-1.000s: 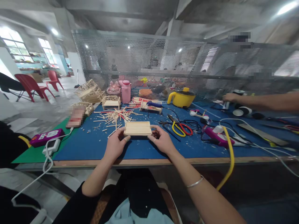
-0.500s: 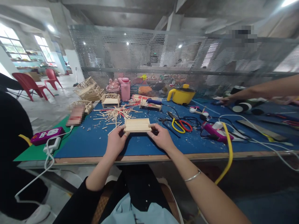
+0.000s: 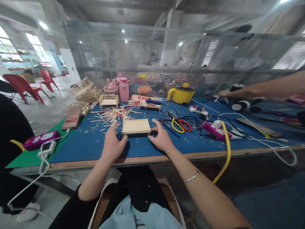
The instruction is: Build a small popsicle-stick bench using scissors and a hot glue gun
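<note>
Stick panel (image 3: 136, 126) lies flat near the table's (image 3: 100, 147) front edge, long axis left-right, between spread left hand (image 3: 112, 145) and right hand (image 3: 161, 139), neither gripping.

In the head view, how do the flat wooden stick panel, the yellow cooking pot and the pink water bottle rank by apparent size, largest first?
1. Flat wooden stick panel, the widest, but nearest the camera.
2. Yellow cooking pot, close behind; its farther place makes this order unsure.
3. Pink water bottle, clearly smallest.
</note>
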{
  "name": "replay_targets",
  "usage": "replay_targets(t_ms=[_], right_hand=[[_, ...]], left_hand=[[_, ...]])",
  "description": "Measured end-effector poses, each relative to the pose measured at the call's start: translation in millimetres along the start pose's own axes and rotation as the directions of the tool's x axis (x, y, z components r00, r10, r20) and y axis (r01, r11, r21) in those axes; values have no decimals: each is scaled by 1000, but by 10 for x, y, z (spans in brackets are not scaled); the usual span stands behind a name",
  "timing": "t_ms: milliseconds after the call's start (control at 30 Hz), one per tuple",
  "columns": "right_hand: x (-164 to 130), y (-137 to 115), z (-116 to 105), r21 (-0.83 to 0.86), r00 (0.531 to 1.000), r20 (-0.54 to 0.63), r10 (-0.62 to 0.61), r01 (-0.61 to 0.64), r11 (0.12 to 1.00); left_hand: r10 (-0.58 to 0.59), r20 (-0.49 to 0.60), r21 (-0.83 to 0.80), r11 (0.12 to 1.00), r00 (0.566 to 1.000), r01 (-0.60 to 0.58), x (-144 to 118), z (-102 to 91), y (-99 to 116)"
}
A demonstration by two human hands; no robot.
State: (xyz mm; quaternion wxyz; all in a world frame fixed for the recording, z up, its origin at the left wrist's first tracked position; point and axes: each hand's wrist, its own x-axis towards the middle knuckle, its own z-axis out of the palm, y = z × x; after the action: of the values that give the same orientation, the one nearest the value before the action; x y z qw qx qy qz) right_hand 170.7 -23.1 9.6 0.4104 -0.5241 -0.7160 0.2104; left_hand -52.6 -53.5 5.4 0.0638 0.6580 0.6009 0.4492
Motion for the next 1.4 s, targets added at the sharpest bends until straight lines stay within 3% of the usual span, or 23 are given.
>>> replay_targets(t_ms=[100,200,433,800,867,967,1033,1133,1200,1400], right_hand=[[2,3,3,9,1000,-8,-3,3,1000],[9,17,7,1,999,-23,-43,43,999],[25,44,16,-24,999,-14,-38,38,999],[25,39,3,-68,999,30,-25,27,997],[31,64,9,-34,999,12,-32,32,999],[45,77,1,-7,997,-57,-60,60,998],[59,69,-8,-38,992,-72,-107,105,994],[79,63,-7,-75,982,-33,-187,184,980],[87,76,4,-73,979,-19,-201,199,977],[102,129,33,-40,981,-22,-195,194,980]], left_hand=[[-99,103,63,994,990,93,-8,-17,7],[-120,167,108,989,979,103,18,47,29],[-136,134,117,986,982,120,37,155,57],[-148,178,-107,980,973,169,89,234,56],[-109,112,-75,990,988,118,74,220,47],[74,8,68,995,997,-75,90,144,82],[220,88,155,960,972,-231,150,92,148],[333,276,183,903,902,-389,265,81,268],[347,337,189,886,875,-424,314,117,321],[350,338,235,867,873,-439,320,214,320]])
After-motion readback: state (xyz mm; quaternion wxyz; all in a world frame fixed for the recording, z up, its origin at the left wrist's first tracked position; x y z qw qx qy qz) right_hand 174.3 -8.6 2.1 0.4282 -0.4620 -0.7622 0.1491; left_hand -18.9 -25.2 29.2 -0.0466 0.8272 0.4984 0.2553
